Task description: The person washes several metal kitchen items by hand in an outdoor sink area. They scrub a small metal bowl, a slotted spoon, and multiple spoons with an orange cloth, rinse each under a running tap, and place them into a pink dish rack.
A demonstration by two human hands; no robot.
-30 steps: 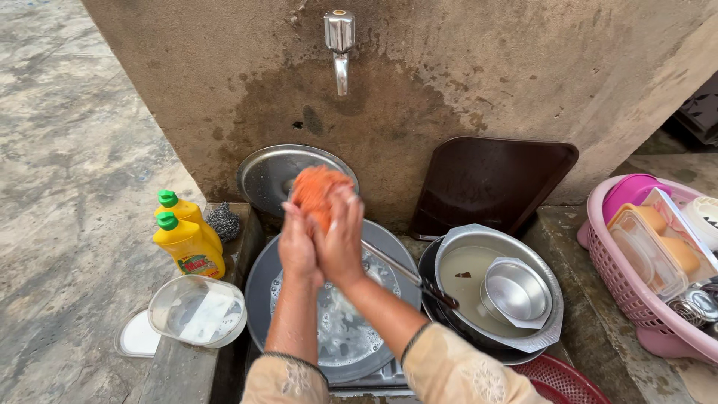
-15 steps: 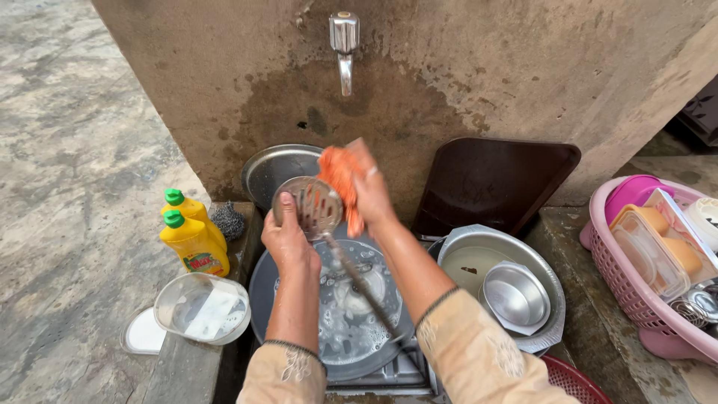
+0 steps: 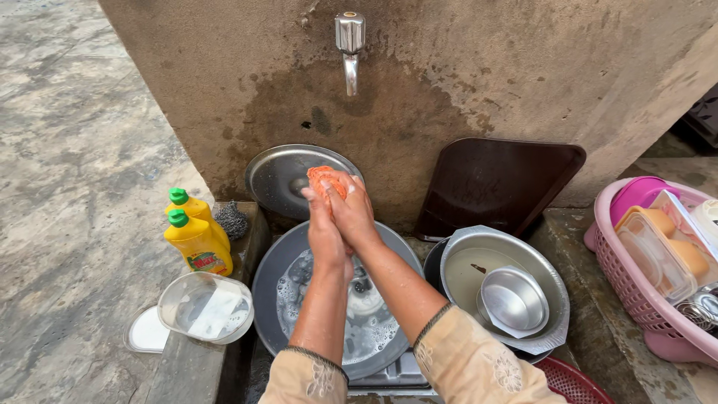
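My two hands, left hand (image 3: 323,232) and right hand (image 3: 351,213), press together over an orange scrubber (image 3: 325,179), hiding most of it and anything else between the palms. At three o'clock the pink basket (image 3: 636,292) is cut by the edge; at six, my sleeves too.

An outdoor dishwashing spot at a home. A metal tap (image 3: 349,46) juts from a stained concrete wall (image 3: 479,82) at 12 o'clock, over a wet basin (image 3: 299,277) holding soapy water. Two yellow soap bottles (image 3: 196,232) and a steel scourer (image 3: 232,219) sit at 9 o'clock; steel bowls (image 3: 508,295) at 4 o'clock; a pink basket (image 3: 643,292) of washed containers at 3 o'clock. Bare paving (image 3: 67,187) surrounds it.
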